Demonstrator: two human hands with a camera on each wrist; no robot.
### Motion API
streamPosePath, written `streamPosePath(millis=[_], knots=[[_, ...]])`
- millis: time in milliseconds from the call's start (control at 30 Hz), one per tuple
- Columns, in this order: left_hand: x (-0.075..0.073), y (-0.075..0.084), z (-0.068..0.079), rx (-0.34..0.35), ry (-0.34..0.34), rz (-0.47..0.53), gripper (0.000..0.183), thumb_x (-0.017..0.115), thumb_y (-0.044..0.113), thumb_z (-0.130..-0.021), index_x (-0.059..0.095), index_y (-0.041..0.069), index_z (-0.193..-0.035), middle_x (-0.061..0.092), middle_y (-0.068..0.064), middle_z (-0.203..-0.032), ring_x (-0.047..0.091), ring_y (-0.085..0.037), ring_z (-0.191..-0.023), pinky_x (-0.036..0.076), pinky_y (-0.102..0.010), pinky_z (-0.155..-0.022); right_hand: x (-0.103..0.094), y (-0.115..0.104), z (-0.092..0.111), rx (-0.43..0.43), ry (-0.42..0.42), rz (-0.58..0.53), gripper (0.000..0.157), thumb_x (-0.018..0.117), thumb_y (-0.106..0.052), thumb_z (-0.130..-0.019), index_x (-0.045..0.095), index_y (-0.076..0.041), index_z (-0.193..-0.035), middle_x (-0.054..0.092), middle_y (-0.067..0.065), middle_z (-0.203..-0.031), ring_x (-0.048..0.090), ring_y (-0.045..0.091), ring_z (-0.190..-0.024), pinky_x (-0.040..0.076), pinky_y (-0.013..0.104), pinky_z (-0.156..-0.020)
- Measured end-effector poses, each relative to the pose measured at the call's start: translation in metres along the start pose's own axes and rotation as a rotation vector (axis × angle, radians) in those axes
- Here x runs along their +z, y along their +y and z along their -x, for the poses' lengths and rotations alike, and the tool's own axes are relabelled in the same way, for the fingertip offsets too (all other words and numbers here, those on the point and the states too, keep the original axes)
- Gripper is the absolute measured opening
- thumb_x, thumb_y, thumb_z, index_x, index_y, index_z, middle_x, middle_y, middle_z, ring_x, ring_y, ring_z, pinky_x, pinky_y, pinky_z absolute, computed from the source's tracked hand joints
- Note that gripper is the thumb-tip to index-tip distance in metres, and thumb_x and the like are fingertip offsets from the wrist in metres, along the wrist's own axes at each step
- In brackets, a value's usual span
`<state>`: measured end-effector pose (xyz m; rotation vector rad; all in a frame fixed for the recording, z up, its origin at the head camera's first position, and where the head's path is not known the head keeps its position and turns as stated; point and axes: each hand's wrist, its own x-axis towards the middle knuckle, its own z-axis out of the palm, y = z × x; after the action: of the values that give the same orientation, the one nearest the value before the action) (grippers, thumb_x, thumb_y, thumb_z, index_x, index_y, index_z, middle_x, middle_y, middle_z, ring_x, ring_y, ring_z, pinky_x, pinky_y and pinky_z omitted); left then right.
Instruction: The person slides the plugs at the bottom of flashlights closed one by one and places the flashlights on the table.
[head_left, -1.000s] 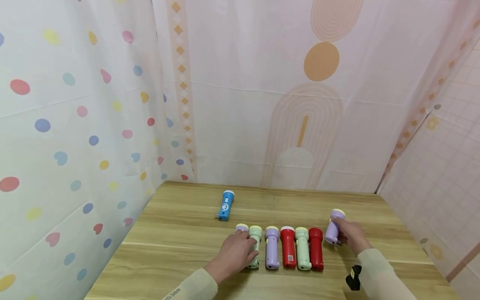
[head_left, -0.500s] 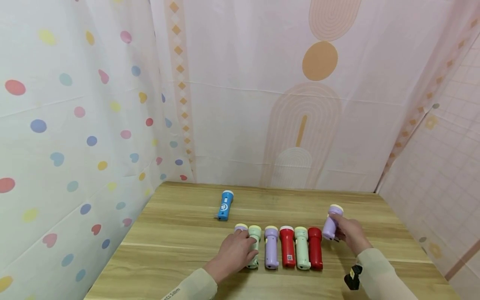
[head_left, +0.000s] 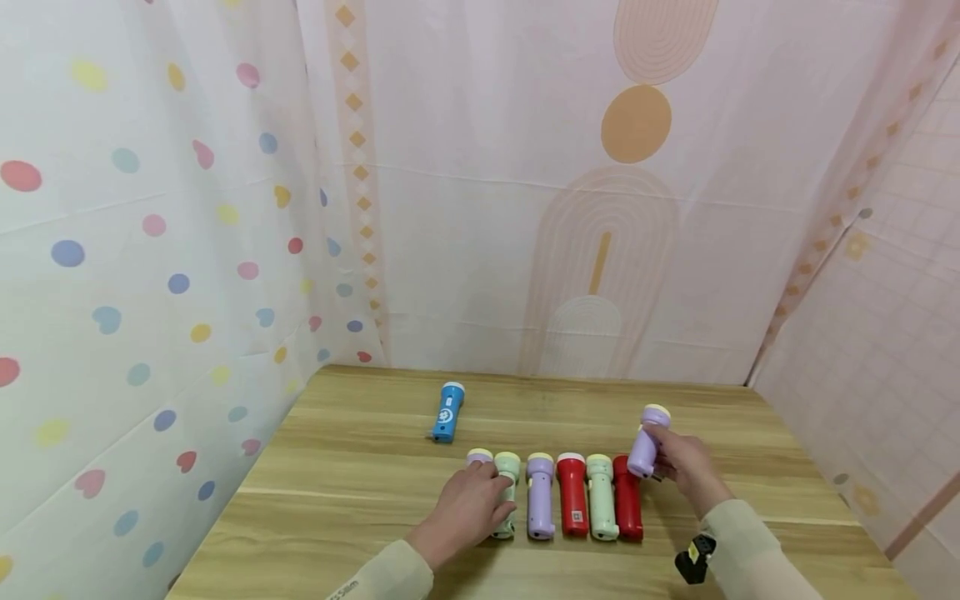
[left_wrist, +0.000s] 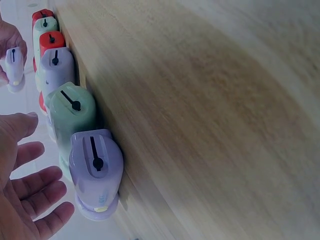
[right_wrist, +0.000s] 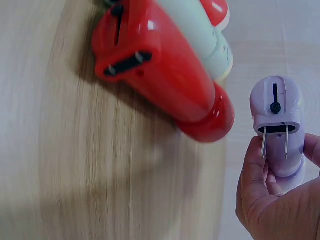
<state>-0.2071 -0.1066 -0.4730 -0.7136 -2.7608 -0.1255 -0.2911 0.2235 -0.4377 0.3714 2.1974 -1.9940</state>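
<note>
My right hand (head_left: 688,467) holds a purple flashlight (head_left: 647,442) by its body, raised by the right end of a row of flashlights. Two metal plug prongs stick out of its tail in the right wrist view. That flashlight overlaps the end red flashlight (head_left: 628,504) in the head view. At the row's left end, my left hand (head_left: 468,504) hovers with loosely spread fingers over a purple flashlight (left_wrist: 95,170) and a pale green flashlight (left_wrist: 75,112). The left wrist view shows no grip on either one.
Between those ends lie another purple flashlight (head_left: 540,500), a red one with a white rim (head_left: 572,496) and a pale green one (head_left: 602,500). A blue flashlight (head_left: 447,412) lies farther back on the wooden table (head_left: 337,467). Patterned curtains (head_left: 465,208) surround the table.
My right hand has lifted the purple flashlight and carried it left, from beside the row to over the end red flashlight. The left hand has stayed in place.
</note>
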Motion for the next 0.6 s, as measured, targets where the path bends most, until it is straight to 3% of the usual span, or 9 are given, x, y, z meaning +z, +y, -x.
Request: streamPosePath(millis=[600], knots=[[0.005,0.0,0.0,0.012,0.048,-0.001,0.034,0.072,0.038,-0.09,0.071,0.014,-0.115,0.063,-0.001,-0.097,0.056,-0.017,-0.088,0.05,-0.03,-0.07,0.03,0.003,0.009,0.029,-0.015,-0.026,0.063,0.064,-0.03,-0.096,0.045,0.02,-0.128,0.065,0.013,-0.095,0.061,0.015,-0.076,0.052,0.028,-0.067]])
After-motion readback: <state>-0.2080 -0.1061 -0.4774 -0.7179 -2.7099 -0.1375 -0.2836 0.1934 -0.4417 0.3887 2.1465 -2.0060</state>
